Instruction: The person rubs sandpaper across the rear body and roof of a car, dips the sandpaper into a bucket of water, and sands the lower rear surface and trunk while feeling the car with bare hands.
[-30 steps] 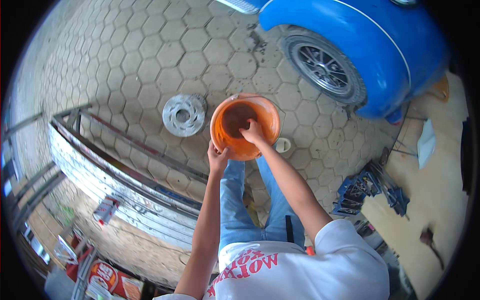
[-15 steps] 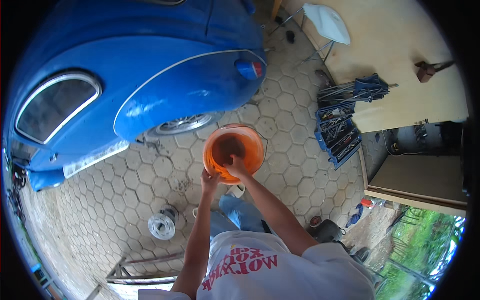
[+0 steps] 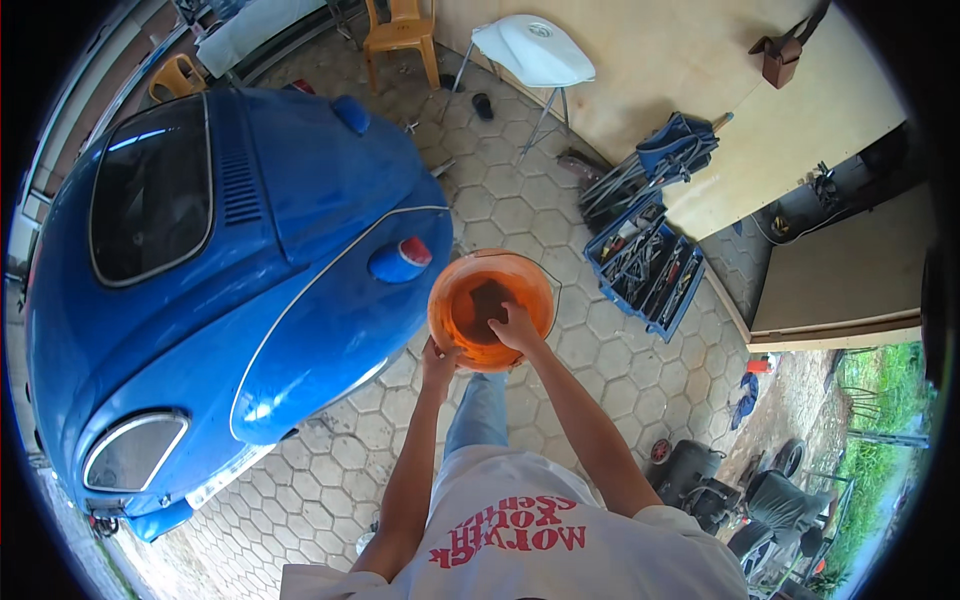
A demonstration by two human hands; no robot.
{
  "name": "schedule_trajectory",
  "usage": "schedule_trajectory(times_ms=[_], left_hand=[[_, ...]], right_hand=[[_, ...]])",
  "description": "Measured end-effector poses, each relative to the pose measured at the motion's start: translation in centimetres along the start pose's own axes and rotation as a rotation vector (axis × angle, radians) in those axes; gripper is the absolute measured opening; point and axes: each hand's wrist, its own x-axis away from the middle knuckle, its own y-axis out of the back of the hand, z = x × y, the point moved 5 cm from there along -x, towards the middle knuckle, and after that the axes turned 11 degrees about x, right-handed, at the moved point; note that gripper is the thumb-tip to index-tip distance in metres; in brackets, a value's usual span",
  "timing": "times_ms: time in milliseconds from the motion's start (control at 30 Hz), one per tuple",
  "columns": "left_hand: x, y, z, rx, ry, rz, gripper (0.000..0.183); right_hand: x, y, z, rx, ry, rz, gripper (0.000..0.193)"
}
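Note:
An orange bucket (image 3: 541, 290) with a thin wire handle is held up in front of me, its mouth facing me and a dark brown patch inside. Gripping its lower left rim is my left hand (image 3: 438, 364), closed on the edge. My right hand (image 3: 516, 328) reaches over the near side into the bucket's mouth, beside the brown patch. Its thumb shows, and its fingers look curled, partly hidden; whatever they may hold cannot be made out.
To the left stands a blue car (image 3: 330, 290). An open blue toolbox (image 3: 660, 327) full of tools sits on the hexagonal paving (image 3: 600, 350) at right. Beyond are a white folding chair (image 3: 535, 50) and a yellow chair (image 3: 402, 38). Dark machinery (image 3: 685, 470) stands at lower right.
My view has turned leftward along the car, bringing its rear, the yellow chair and machinery into sight. Both hands stay at the bucket, which has come closer to the car's tail light.

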Motion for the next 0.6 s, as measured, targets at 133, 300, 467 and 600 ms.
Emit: schedule_trajectory(times_ms=[133,300,467,600], left_hand=[[-5.7,-4.0,-2.2,-0.035,0.040,0.080,0.061],[-11.6,-7.8,-4.4,0.022,0.111,0.040,0.065],[-17.3,-12.6,-7.6,-0.038,0.062,-0.004,0.060],[-22.2,-16.6,-7.7,-0.017,0.123,-0.043,0.057]], right_hand=[[-7.8,0.9,-0.7,0.070,0.006,0.034,0.067],[-15.2,2.7,-0.7,0.109,-0.098,0.134,0.064],[-22.6,3.9,-1.0,0.126,-0.089,0.177,0.061],[-29.3,3.7,-3.6,0.100,-0.085,0.184,0.060]])
